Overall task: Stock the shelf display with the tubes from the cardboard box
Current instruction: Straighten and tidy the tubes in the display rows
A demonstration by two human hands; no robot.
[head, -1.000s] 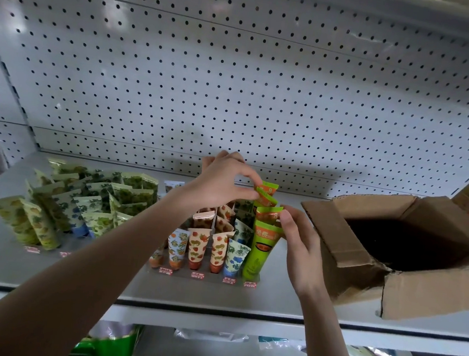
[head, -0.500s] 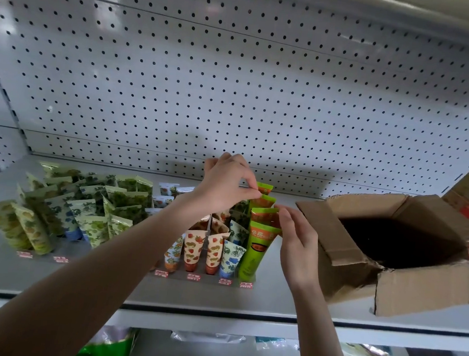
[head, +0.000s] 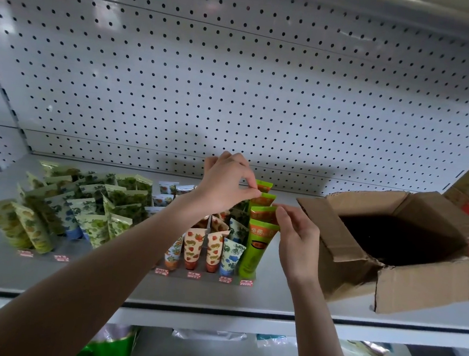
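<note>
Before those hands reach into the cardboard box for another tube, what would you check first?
1. Left hand free to leave: not ok, it pinches the top of a rear green tube.
2. Right hand free: not ok, its fingertips pinch the next green tube forward.
3. Front green tube upright in its row: ok.
4. Cardboard box open: ok, flaps folded out.
5. Tubes left in the box: cannot tell, the inside is dark.
</note>
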